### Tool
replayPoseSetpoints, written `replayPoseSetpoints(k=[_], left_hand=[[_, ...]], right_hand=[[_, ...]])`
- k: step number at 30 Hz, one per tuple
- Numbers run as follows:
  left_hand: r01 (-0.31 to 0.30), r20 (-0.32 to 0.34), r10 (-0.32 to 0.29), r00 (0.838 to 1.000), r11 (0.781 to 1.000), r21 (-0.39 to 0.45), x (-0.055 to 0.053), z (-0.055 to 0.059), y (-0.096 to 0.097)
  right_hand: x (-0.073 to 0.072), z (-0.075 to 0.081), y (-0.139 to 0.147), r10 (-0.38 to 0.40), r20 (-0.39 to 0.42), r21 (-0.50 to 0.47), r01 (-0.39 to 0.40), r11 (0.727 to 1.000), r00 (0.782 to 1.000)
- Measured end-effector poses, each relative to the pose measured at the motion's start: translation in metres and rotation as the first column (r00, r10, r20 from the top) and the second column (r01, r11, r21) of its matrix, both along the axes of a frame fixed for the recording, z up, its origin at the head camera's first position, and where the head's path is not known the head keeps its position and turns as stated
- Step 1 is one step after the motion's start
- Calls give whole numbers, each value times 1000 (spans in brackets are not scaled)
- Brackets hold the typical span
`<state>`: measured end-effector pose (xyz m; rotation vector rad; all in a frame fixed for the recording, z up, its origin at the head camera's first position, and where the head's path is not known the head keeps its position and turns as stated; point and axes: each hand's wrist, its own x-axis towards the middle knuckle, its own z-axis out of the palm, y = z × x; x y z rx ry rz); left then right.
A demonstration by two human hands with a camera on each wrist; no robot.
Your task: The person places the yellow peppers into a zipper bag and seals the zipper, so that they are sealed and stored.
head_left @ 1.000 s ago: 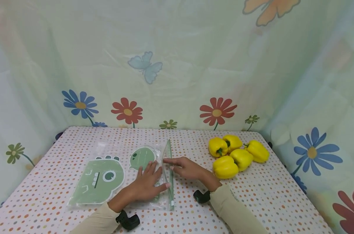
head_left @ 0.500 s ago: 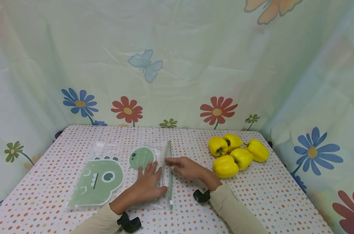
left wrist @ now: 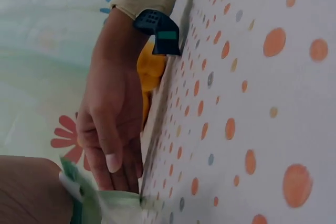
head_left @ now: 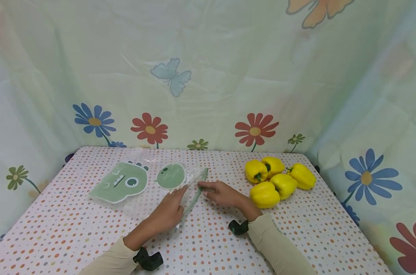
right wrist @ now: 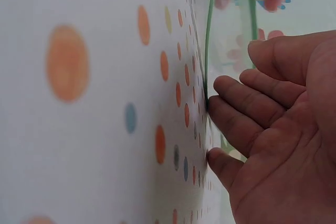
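Observation:
A clear zip bag [head_left: 135, 212] with green dinosaur prints lies askew on the table, its green zip strip [head_left: 194, 200] facing right. My left hand [head_left: 166, 210] holds the bag by its strip edge, with the near end of the strip raised. At the strip's far part, my right hand [head_left: 223, 194] touches the edge with its index finger. In the right wrist view, two green edges [right wrist: 209, 30] stand apart at the bag's mouth, and the right hand's fingers [right wrist: 241, 114] are loosely extended beside them, thumb apart.
Several yellow bell peppers [head_left: 265, 194] sit grouped at the right of the dotted table [head_left: 221, 244]. A printed curtain [head_left: 208, 88] encloses the back and both sides. Each wrist wears a black device [head_left: 147, 260].
The bag has turned and shifted away from me, its near strip end swinging left. My left hand has gone from spread flat on it to holding its edge; the right hand moved slightly right.

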<state>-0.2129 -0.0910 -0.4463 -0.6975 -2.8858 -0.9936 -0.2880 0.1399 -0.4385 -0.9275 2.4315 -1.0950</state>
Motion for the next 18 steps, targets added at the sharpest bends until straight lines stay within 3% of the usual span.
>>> replayPoseSetpoints(k=[3, 11, 18], left_hand=[[4, -28, -4, 1000, 1000, -2, 1, 3, -1], [34, -18, -34, 999, 999, 4, 5, 7, 2], [53, 12, -54, 998, 996, 78, 5, 23, -6]], right_hand=[[0, -1, 1, -7, 0, 3, 7, 1000, 1000], [0, 0, 1, -36, 0, -3, 36, 999, 999], [0, 4, 5, -74, -57, 17, 75, 997, 996]])
